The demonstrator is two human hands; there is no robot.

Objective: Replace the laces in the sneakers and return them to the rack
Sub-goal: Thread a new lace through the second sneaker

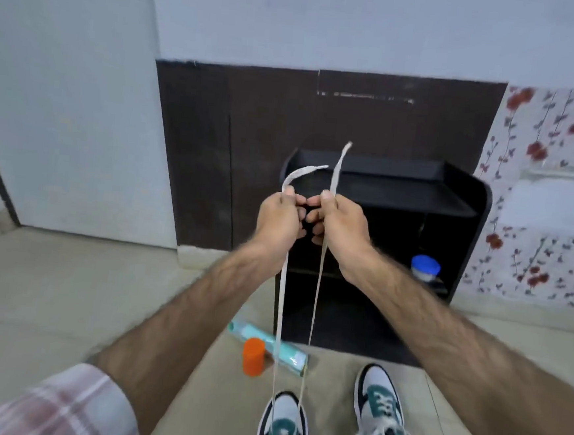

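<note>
Both arms are stretched out ahead, fists raised side by side and nearly touching. The left hand (278, 216) is curled tight around one strand of a pale lace (283, 285), its free end flopping over toward one o'clock. The right hand (338, 221) grips the other strand, whose tip stands up toward twelve. The two strands run taut down to the left sneaker (283, 426), green and white, on the floor at six o'clock. The right sneaker (381, 417) sits just beside it at five o'clock, already laced. Behind the hands, at twelve, stands the black rack (464, 210), a blue-lidded jar (426, 267) on its shelf. At seven o'clock from the rack lie an orange cylinder (253, 357) and a teal packet (288, 353), touching.
</note>
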